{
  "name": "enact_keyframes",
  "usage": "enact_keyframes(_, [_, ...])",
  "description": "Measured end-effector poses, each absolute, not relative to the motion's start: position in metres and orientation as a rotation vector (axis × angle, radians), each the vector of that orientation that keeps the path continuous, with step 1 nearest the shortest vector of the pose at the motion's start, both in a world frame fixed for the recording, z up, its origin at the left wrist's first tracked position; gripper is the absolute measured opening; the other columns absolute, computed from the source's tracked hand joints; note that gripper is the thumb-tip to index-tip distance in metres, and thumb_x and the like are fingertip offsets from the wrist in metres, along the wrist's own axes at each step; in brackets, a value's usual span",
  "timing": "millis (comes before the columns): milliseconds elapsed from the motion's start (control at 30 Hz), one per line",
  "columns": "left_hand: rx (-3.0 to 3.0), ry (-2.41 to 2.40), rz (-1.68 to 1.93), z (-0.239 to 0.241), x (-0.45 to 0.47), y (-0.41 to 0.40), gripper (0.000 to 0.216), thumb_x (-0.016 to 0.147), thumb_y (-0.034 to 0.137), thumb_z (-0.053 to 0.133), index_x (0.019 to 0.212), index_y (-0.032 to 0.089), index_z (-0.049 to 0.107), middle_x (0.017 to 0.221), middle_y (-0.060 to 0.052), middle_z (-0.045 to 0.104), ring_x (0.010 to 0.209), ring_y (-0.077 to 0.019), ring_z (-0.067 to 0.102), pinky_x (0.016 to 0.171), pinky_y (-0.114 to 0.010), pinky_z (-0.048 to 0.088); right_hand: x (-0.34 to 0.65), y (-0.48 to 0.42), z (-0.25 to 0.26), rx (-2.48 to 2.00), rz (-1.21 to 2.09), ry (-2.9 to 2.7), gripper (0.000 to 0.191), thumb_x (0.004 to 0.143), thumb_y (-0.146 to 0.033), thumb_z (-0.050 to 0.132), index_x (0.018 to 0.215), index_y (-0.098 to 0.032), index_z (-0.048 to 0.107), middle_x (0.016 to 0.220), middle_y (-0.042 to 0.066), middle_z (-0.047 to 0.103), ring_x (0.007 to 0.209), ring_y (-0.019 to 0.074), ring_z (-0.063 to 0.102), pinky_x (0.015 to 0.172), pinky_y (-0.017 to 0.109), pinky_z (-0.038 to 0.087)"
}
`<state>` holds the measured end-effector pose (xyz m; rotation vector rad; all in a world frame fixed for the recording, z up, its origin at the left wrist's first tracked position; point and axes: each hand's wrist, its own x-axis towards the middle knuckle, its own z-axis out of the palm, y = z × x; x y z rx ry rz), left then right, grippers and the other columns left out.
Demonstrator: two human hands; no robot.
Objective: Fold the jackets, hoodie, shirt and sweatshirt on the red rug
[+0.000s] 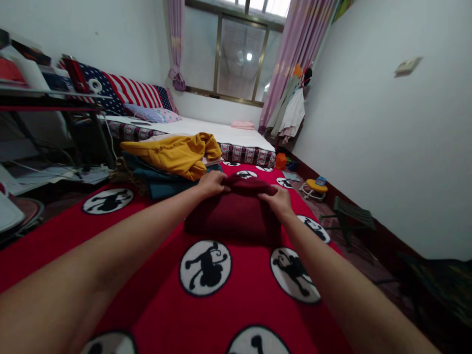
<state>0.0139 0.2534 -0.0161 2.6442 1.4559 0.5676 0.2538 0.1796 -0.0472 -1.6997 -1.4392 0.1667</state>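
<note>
Cloth [236, 216]: maroon, lying on the red blanket [162, 300]; its body sits nearer the viewer than the fingers, its far edge between them.
Left hand [213, 184]: thumb and fingers clamped on that edge's left part.
Right hand [279, 200]: pinched on its right part (a two-ended hold, presumably to keep the edge spread).
Forearms [153, 227]: outstretched, converging forward.
Pile [173, 153]: yellow over teal, beyond the left fingers, perhaps leaving working room.
</note>
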Motion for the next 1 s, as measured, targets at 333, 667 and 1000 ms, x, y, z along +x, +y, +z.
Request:
enact_keyframes(333, [2.998,1.111,1.088,0.004,0.0,0.192,0.023,0.083,0.02,0.058,0.104,0.021,0.064,0.102,-0.008,0.06,0.101,-0.0252,0.054,0.09,-0.038,0.039,0.26,0.12,-0.022,-1.339,-0.23,-1.484,0.024,0.072,-0.028,0.062,0.094,-0.02,0.06,0.09,0.004,0.066,0.08,0.0203,0.06,0.072,0.03,0.046])
enact_keyframes(667, [2.954,0.869,0.74,-0.089,-0.035,0.127,0.025,0.069,0.007,0.051,0.084,0.021,0.064,0.09,-0.003,0.062,0.088,-0.0199,0.055,0.082,-0.036,0.037,0.254,0.057,-0.105,-1.432,0.032,-1.831,0.047,0.065,-0.009,0.052,0.111,-0.02,0.059,0.101,0.006,0.066,0.095,0.0219,0.059,0.088,0.036,0.044])
enact_keyframes(1000, [2.631,1.034,1.253,-0.069,-0.033,0.132,0.02,0.09,0.026,0.049,0.096,0.018,0.066,0.092,-0.004,0.072,0.082,-0.0174,0.064,0.08,-0.031,0.044,0.245,0.066,-0.08,-1.479,0.05,-1.541,0.037,0.091,-0.039,0.05,0.063,-0.02,0.066,0.067,0.003,0.065,0.068,0.0168,0.059,0.072,0.03,0.044])
